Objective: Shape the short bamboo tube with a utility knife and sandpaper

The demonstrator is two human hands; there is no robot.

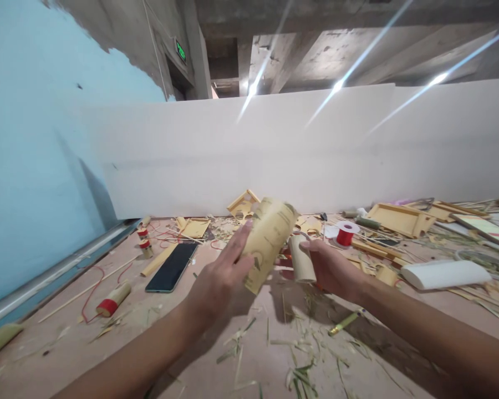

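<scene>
A wide tan cylinder wrapped in printed paper is tilted above the table, with my left hand closed round its left side. Just right of it, my right hand grips a smaller, plain bamboo tube by its right side, thumb near the upper end. Something orange shows behind the tube, too small to make out. The two cylinders are close together; whether they touch is unclear. Below the hands lies a short yellow-green pencil-like stick among green shavings.
A dark phone lies left of my hands. Farther left is a bamboo piece with red thread. On the right are a red thread spool, a white roll and a wooden tray. A white panel stands behind.
</scene>
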